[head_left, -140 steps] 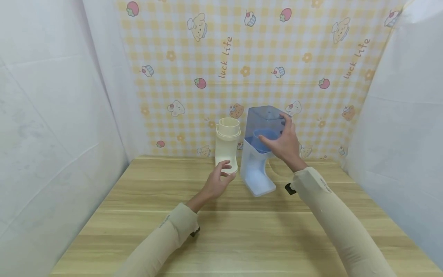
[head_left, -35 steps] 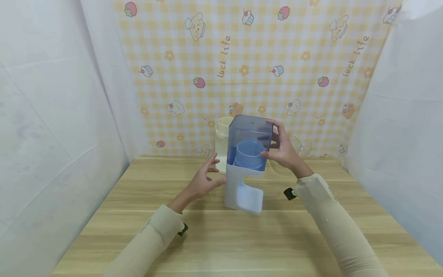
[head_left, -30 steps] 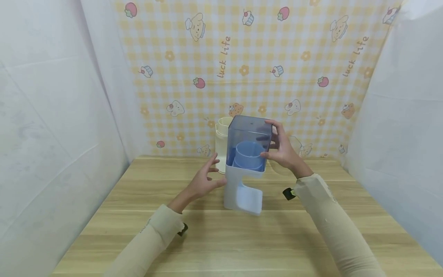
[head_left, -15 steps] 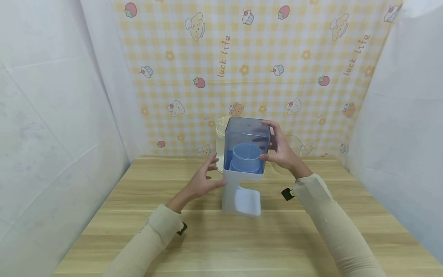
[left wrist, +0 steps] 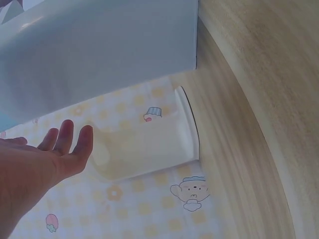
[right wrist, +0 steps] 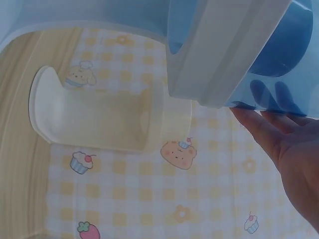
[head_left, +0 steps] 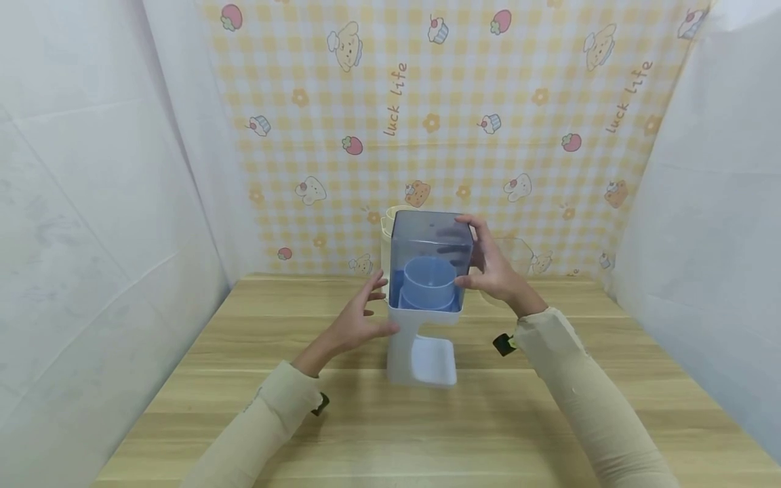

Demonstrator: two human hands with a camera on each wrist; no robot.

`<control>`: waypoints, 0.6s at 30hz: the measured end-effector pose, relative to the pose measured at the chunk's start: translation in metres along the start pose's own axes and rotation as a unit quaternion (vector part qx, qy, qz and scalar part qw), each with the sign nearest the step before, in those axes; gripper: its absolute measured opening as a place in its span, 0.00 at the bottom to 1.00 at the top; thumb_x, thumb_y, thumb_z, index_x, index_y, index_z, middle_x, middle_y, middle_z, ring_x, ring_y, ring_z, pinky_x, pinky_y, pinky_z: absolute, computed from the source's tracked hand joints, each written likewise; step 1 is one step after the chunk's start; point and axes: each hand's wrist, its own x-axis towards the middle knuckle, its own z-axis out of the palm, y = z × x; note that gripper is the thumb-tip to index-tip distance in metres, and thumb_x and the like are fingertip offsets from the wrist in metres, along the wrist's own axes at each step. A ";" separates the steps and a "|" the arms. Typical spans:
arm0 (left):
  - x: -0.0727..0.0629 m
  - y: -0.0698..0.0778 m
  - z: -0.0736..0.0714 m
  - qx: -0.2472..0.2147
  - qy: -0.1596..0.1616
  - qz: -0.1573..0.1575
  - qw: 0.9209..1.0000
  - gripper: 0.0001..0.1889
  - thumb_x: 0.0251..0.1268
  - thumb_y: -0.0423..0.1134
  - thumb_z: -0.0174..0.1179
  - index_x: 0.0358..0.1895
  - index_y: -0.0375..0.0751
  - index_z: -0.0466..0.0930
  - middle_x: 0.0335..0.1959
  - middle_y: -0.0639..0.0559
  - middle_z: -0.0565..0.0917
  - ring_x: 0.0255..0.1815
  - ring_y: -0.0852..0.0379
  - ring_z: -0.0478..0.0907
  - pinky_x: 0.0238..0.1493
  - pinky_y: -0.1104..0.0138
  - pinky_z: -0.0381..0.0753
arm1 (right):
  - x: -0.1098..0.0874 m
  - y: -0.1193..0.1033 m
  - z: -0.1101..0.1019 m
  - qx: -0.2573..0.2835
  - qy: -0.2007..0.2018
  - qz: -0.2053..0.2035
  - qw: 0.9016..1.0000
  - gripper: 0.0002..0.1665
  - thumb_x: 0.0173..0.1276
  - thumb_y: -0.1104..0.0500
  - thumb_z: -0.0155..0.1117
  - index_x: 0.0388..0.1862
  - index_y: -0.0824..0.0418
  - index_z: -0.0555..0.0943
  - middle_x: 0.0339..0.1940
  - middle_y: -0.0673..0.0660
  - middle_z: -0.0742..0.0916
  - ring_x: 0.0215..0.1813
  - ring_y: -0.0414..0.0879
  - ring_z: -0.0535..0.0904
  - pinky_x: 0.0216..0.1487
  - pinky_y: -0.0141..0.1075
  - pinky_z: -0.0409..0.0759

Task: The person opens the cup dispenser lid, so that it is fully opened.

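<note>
We see the blue dispenser (head_left: 427,298) standing upright on the wooden surface (head_left: 427,427), near the middle and a little toward the far edge. It has a white base and a translucent blue upper box with a blue cup-shaped part inside. Our right hand (head_left: 491,268) grasps the right side of the blue box, thumb at its front edge and fingers (right wrist: 279,97) wrapped around the back, where they show through the plastic. Our left hand (head_left: 360,315) sits just beside the white base on the left, fingers (left wrist: 70,139) straight and spread, holding nothing; we cannot tell whether the thumb touches the base. Behind the blue dispenser, by the far edge, stands a cream dispenser (left wrist: 149,144), mostly hidden in the head view. A checked yellow backdrop (head_left: 464,102) with cartoon prints hangs behind the surface, and white sheets (head_left: 91,203) close off both sides.
</note>
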 end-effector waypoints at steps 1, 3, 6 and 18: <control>0.000 0.000 0.000 -0.001 0.000 0.000 1.000 0.61 0.49 0.62 0.73 0.81 0.47 0.43 0.77 0.43 0.58 0.71 0.42 0.64 0.63 0.40 0.67 | 0.000 0.000 0.000 0.004 -0.002 -0.002 1.000 0.57 0.56 0.47 0.77 0.74 0.56 0.50 0.60 0.62 0.70 0.53 0.59 0.77 0.47 0.42 0.83; 0.000 0.000 0.000 -0.002 0.000 0.001 1.000 0.62 0.48 0.62 0.73 0.81 0.46 0.43 0.77 0.44 0.59 0.71 0.42 0.63 0.63 0.40 0.67 | 0.000 0.001 0.001 0.007 -0.004 -0.002 1.000 0.56 0.56 0.49 0.76 0.74 0.56 0.50 0.60 0.62 0.69 0.53 0.56 0.78 0.47 0.42 0.83; -0.001 0.002 0.001 -0.005 -0.001 0.002 1.000 0.62 0.48 0.62 0.73 0.81 0.45 0.43 0.77 0.45 0.59 0.72 0.42 0.63 0.63 0.40 0.66 | 0.001 0.001 0.003 0.012 -0.005 0.000 1.000 0.56 0.56 0.49 0.76 0.74 0.55 0.51 0.60 0.61 0.69 0.53 0.55 0.77 0.46 0.43 0.83; -0.004 0.004 0.007 -0.018 0.009 0.028 0.999 0.66 0.42 0.74 0.69 0.80 0.45 0.44 0.75 0.37 0.60 0.71 0.39 0.63 0.64 0.41 0.68 | 0.001 -0.001 0.011 0.030 -0.014 -0.010 0.999 0.60 0.53 0.35 0.75 0.76 0.49 0.51 0.67 0.58 0.65 0.63 0.55 0.67 0.57 0.45 0.75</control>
